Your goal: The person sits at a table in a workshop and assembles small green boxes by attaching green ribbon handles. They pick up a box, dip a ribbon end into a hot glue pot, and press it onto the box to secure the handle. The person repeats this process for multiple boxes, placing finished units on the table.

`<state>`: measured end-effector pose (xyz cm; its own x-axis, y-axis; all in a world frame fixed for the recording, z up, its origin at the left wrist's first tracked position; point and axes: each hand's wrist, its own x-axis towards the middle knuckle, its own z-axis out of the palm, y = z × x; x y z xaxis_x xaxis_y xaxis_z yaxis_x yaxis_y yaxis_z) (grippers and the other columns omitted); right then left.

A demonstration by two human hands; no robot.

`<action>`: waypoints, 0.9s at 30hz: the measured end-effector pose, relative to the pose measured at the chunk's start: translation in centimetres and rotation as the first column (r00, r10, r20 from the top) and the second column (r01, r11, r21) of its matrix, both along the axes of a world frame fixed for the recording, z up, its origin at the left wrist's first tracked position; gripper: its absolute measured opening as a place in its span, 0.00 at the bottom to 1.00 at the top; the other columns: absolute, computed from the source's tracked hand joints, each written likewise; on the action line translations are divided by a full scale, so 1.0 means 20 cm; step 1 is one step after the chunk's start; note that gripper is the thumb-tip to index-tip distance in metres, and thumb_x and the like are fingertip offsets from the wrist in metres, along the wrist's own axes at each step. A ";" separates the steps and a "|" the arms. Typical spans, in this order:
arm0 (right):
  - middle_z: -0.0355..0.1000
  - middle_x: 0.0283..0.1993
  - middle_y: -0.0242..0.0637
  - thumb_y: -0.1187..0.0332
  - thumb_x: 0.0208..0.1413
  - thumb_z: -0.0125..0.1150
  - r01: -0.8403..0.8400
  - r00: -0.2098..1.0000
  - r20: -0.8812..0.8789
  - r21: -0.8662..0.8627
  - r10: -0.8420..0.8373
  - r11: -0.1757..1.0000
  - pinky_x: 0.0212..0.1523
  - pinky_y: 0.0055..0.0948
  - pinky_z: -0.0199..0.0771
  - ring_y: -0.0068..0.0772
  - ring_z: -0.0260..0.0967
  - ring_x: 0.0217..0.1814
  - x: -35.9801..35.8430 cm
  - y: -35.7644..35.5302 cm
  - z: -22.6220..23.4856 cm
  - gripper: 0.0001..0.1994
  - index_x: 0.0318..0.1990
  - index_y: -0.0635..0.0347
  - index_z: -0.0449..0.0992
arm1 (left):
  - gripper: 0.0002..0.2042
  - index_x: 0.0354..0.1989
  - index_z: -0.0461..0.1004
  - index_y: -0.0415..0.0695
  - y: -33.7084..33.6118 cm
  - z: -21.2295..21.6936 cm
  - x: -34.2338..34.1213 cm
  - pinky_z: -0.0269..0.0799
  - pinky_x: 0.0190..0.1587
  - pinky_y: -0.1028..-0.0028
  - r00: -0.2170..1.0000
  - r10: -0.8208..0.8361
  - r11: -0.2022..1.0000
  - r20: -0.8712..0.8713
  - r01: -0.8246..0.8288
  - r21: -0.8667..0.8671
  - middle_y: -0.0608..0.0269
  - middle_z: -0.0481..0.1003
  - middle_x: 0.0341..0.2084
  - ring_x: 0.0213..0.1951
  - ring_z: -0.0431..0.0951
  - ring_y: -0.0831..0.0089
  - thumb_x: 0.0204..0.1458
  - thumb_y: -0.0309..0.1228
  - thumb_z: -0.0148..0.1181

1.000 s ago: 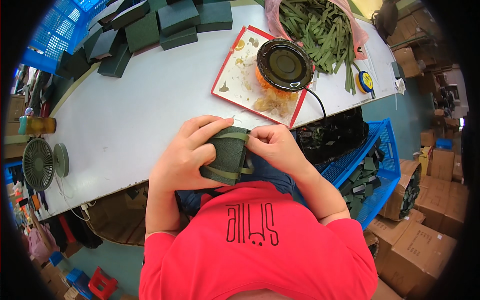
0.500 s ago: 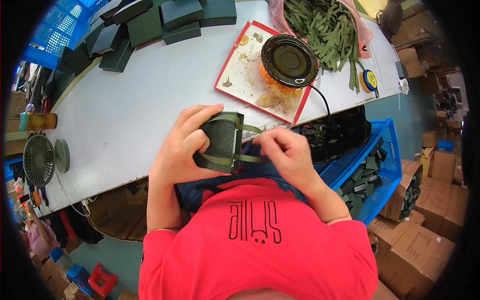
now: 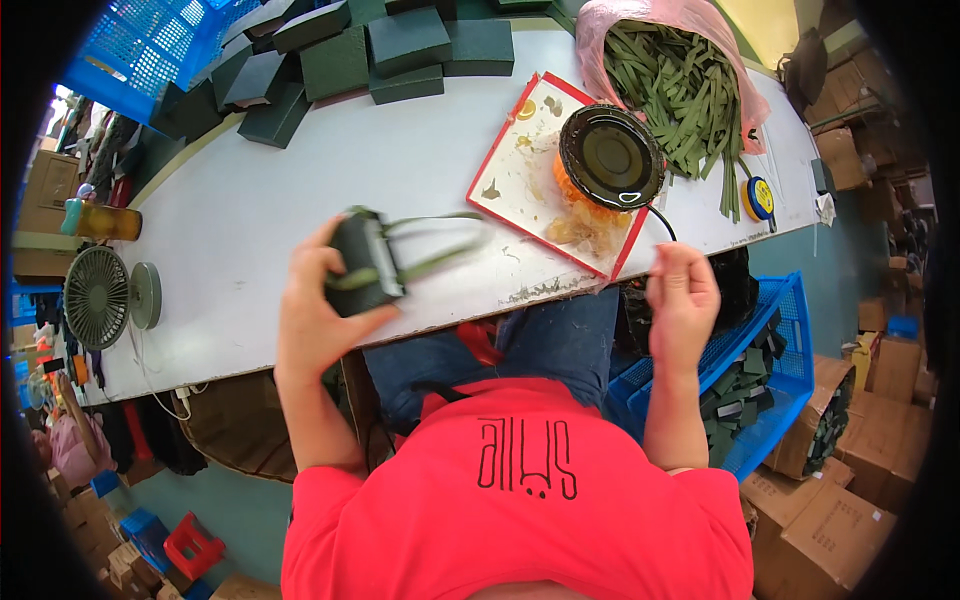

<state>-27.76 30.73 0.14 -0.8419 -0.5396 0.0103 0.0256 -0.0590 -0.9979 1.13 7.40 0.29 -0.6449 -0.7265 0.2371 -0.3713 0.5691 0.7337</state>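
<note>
My left hand [image 3: 308, 315] grips a small dark green box [image 3: 352, 268] above the white table, thumb below and fingers round its far side. An olive ribbon loop [image 3: 440, 225] sticks out from the box's right side, blurred by motion. My right hand [image 3: 684, 300] is raised off the table's front edge, apart from the box, with thumb and fingertips pinched together. Whatever the pinch may hold is too small to make out. Ahead of it, a round black pot [image 3: 611, 155] with a sticky amber crust below stands on a stained, red-edged white board [image 3: 510, 180].
Dark green boxes [image 3: 410, 42] are piled at the far left. A pink bag [image 3: 600, 25] of olive ribbon strips [image 3: 690, 100] lies at the far right, near a yellow-blue tape measure [image 3: 760, 197]. A green fan [image 3: 97, 290] stands left. The blue crate [image 3: 800, 340] at right holds green pieces.
My left hand has carried the box left, and the ribbon loop now swings free. My right hand has drawn away to the right, off the ribbon. The view has shifted slightly.
</note>
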 end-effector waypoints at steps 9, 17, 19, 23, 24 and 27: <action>0.73 0.29 0.29 0.66 0.70 0.52 0.317 0.939 -0.164 0.065 -0.303 0.946 0.21 0.14 0.50 0.08 0.53 0.21 -0.44 0.15 -0.15 0.11 0.47 0.66 0.76 | 0.38 0.65 0.66 0.42 -0.27 0.00 0.52 0.60 0.66 0.58 0.597 0.562 0.826 0.572 -0.444 -0.347 0.43 0.66 0.63 0.64 0.65 0.48 0.45 0.42 0.72; 0.79 0.39 0.42 0.68 0.62 0.59 0.613 0.722 -0.629 0.390 -0.287 0.687 0.44 0.30 0.74 0.34 0.76 0.38 -0.76 0.25 -0.26 0.11 0.45 0.67 0.80 | 0.28 0.61 0.71 0.42 -0.51 0.09 0.16 0.55 0.69 0.57 0.834 0.447 0.868 0.324 -0.317 -0.383 0.45 0.60 0.69 0.70 0.58 0.51 0.53 0.42 0.67; 0.78 0.46 0.46 0.67 0.61 0.58 0.662 0.602 -0.776 0.354 -0.188 0.661 0.49 0.37 0.73 0.44 0.75 0.45 -0.85 0.27 -0.28 0.14 0.48 0.66 0.79 | 0.30 0.63 0.69 0.43 -0.64 0.07 0.00 0.55 0.69 0.56 0.906 0.359 0.884 0.224 -0.252 -0.394 0.44 0.59 0.69 0.70 0.57 0.49 0.54 0.43 0.67; 0.72 0.59 0.50 0.60 0.63 0.54 0.688 0.542 -0.840 0.452 0.012 0.567 0.58 0.43 0.71 0.53 0.71 0.59 -0.92 0.22 -0.33 0.19 0.55 0.63 0.77 | 0.37 0.70 0.62 0.51 -1.01 -0.06 -0.24 0.54 0.69 0.53 0.890 0.434 0.798 0.138 -0.308 -0.518 0.43 0.53 0.72 0.71 0.55 0.44 0.52 0.49 0.67; 0.72 0.60 0.50 0.59 0.63 0.54 0.701 0.545 -0.837 0.485 0.045 0.524 0.59 0.43 0.71 0.52 0.71 0.60 -0.92 0.21 -0.33 0.20 0.56 0.62 0.76 | 0.39 0.70 0.61 0.52 -1.07 -0.09 -0.30 0.56 0.68 0.52 0.852 0.497 0.772 0.166 -0.346 -0.534 0.43 0.52 0.72 0.70 0.55 0.41 0.51 0.51 0.67; 0.71 0.62 0.46 0.59 0.64 0.54 0.633 0.595 -0.782 0.599 0.187 0.491 0.57 0.41 0.73 0.50 0.72 0.59 -0.86 0.16 -0.31 0.20 0.57 0.60 0.75 | 0.43 0.72 0.59 0.55 -1.30 -0.26 -0.28 0.58 0.67 0.49 0.856 0.495 0.781 0.151 -0.362 -0.510 0.40 0.49 0.72 0.69 0.54 0.35 0.48 0.55 0.68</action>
<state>-44.94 33.88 -6.12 -0.8368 -0.4314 0.3371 -0.5173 0.8247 -0.2289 -4.43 -18.69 -4.85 -0.3766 -0.7960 0.4739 -0.7951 0.5402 0.2755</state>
